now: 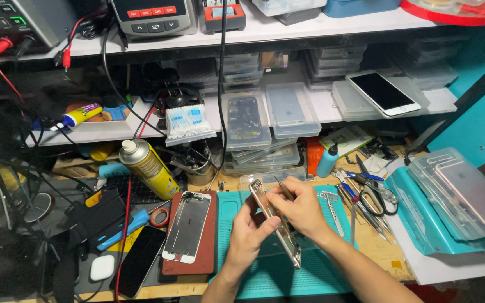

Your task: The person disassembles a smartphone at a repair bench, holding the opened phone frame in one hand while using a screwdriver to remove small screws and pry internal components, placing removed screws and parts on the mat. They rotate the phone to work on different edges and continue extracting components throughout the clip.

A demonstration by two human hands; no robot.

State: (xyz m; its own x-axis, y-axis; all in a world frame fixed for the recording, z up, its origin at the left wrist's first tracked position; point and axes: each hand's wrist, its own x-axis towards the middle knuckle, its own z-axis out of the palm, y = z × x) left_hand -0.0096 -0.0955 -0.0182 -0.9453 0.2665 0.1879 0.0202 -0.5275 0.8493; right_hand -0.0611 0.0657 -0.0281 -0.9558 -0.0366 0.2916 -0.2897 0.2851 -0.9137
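The left hand (249, 233) gripped a phone housing (276, 224) from below, thumb and fingers closed on its near edges, holding it tilted on edge above a teal work mat (310, 269) on the bench (377, 247). The right hand (298, 210) was curled over the housing's far end, pinching a thin tool (285, 189) against it. Just left of the hands, a white phone screen frame (187, 226) lay on a red-brown pad (206, 255), with a dark phone (140, 260) further left. A yellow spray can (148, 167) lay tilted behind them. To the right, scissors and tweezers (366, 196) were scattered, and a pinkish phone rested in a clear case (467, 193).
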